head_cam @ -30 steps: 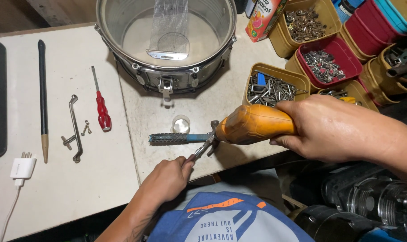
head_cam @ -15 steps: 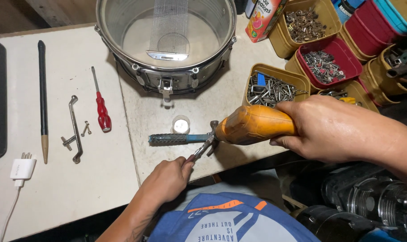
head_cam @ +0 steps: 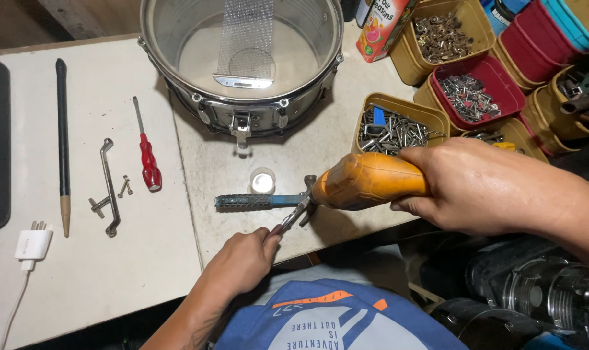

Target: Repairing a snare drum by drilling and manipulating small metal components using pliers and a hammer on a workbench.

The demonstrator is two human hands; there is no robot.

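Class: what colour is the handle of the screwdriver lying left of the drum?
Red, seen in the head view: screwdriver.

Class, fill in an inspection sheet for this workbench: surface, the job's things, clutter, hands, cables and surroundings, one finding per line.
Surface: pale worktop, stained.
Job's things: orange drill carrying a blue-handled bit; pliers at its chuck.
Clutter: snare drum, red screwdriver, black stick, bent metal key, small white cup, tubs of screws.
Hands: right hand has its grip on the drill; left hand holds the pliers.
Cables: white charger with cord.
Surroundings: dark machinery lower right.
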